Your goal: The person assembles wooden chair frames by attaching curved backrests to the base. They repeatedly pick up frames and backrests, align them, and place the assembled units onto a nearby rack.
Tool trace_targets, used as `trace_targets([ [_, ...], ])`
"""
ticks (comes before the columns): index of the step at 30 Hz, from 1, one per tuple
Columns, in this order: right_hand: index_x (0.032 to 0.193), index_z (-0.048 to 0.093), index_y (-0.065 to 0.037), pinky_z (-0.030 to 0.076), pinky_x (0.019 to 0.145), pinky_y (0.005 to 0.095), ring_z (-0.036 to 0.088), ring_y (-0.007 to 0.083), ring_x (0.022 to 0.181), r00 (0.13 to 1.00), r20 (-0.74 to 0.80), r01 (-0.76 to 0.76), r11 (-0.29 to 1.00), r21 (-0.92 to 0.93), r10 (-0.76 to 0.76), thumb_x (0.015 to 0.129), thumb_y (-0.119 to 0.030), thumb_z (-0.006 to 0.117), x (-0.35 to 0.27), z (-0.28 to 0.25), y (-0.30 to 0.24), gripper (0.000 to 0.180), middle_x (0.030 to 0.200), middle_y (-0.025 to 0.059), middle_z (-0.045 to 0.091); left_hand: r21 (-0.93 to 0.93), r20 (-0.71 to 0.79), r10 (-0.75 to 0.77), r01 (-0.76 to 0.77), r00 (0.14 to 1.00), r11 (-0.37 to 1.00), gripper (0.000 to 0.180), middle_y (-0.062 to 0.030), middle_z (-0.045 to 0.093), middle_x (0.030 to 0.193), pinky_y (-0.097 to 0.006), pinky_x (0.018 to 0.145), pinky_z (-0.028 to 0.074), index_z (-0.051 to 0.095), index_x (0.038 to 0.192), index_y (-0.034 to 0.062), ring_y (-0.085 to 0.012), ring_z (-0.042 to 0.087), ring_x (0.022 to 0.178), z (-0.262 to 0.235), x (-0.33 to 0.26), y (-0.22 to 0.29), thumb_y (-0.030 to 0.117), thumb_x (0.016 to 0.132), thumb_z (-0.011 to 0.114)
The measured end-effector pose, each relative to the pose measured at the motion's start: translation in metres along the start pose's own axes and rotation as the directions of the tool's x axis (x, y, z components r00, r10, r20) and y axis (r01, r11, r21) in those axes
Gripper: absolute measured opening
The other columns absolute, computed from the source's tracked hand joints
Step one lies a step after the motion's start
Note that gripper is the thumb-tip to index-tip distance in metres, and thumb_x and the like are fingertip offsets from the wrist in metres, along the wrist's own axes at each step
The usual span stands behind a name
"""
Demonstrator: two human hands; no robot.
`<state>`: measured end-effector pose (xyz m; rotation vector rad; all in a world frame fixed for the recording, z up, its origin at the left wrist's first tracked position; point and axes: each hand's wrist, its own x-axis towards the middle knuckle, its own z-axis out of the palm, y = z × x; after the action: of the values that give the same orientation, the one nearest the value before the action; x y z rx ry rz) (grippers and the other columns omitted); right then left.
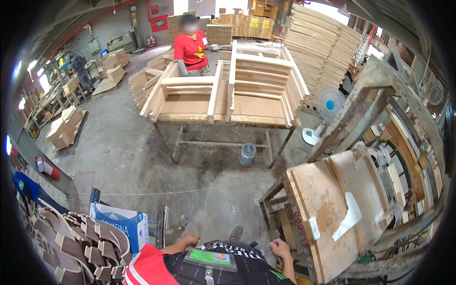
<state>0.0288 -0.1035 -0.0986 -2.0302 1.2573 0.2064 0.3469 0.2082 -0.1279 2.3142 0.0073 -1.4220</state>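
Observation:
My left hand (191, 239) hangs low beside my body, its fingers loosely curled in, with nothing seen in it. My right hand (279, 248) is on the other side of my body, fingers also curled toward the palm and no object showing. Nearest to the right hand is a worn wooden bench (308, 185), apart from it, with white cut pieces (349, 219) lying on top. To the left of my left hand stand a blue and white carton (142, 228) and a pile of curved wooden parts (95, 242). Neither hand touches any of these.
Ahead, a metal-legged table (213, 118) carries wooden frames (263, 61). A grey bin (247, 155) sits beneath it. Behind it stands a person in a red shirt (191, 50). A fan (330, 104), a tall stack of wood (318, 42) and a metal machine frame (375, 76) are at right.

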Motion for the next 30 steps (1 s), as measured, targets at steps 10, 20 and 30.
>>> trace_targets([
  [10, 0.105, 0.073, -0.005, 0.057, 0.080, 0.0391, 0.074, 0.0290, 0.086, 0.945, -0.048, 0.326, 0.943, 0.059, -0.324, 0.092, -0.035, 0.072, 0.181, -0.037, -0.125, 0.033, 0.092, 0.0158, 0.076, -0.631, -0.228, 0.022, -0.165, 0.973, 0.758, 0.016, -0.0056, 0.065, 0.071, -0.032, 0.045, 0.051, 0.072, 0.092, 0.0045, -0.0145, 0.062, 0.055, -0.107, 0.040, 0.104, 0.017, 0.095, 0.062],
  [20, 0.108, 0.067, -0.008, 0.053, 0.063, 0.0303, 0.067, 0.0138, 0.075, 0.884, 0.447, -0.094, 0.887, 0.452, -0.134, 0.101, -0.029, 0.067, 0.240, 0.022, -0.257, 0.022, 0.085, 0.0020, 0.068, -0.260, -0.826, 0.073, -0.494, 0.558, 0.830, 0.027, -0.0140, 0.071, 0.076, -0.042, 0.063, 0.056, 0.072, 0.096, 0.0011, -0.0276, 0.071, 0.066, -0.377, 0.098, 0.164, 0.027, 0.095, 0.063],
  [30, 0.116, 0.060, -0.009, 0.057, 0.065, 0.0355, 0.068, 0.0175, 0.081, 0.949, 0.139, 0.094, 0.675, 0.732, -0.282, 0.104, -0.040, 0.062, 0.372, 0.001, -0.520, 0.033, 0.098, 0.0034, 0.069, 0.236, -0.952, 0.260, -0.156, 0.161, 0.959, 0.057, -0.0269, 0.068, 0.120, -0.051, 0.097, 0.052, 0.056, 0.137, 0.0011, -0.0432, 0.065, 0.115, -0.601, 0.180, 0.266, 0.036, 0.094, 0.067],
])
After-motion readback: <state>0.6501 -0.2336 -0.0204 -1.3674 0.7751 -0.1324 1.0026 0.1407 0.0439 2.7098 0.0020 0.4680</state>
